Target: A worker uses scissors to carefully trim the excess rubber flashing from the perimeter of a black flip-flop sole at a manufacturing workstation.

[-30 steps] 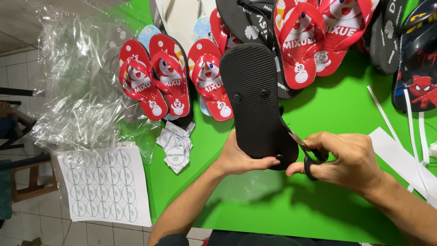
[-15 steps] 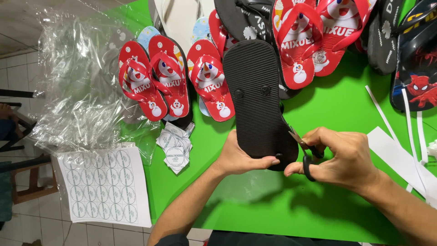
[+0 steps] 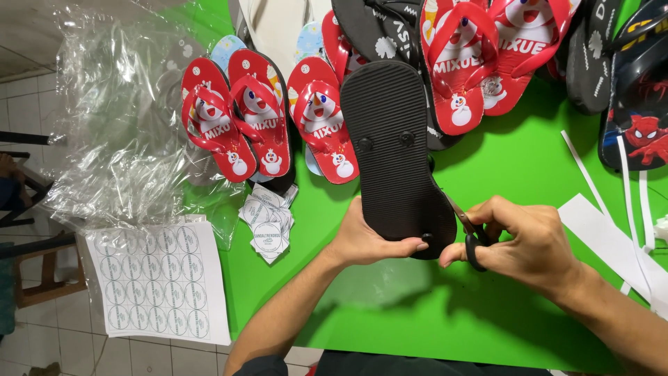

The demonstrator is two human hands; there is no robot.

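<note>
Left hand (image 3: 365, 240) around black sandal (image 3: 393, 150) — right hand (image 3: 518, 237) closed on scissors (image 3: 467, 230).

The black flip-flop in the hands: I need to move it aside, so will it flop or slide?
The black flip-flop probably flexes slightly but keeps its shape: the left hand holds only its heel, yet it stays straight. Its textured sole probably grips the green table.

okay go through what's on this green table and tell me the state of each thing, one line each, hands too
black flip-flop: sole up, held at its end
left hand: gripping the black flip-flop
right hand: closed around scissors
scissors: blades at the flip-flop's edge, mostly hidden
red flip-flops: lying straps up
sticker sheet: flat, overhanging the table edge
clear plastic bags: crumpled, empty
white paper strips: cut, loose
</note>
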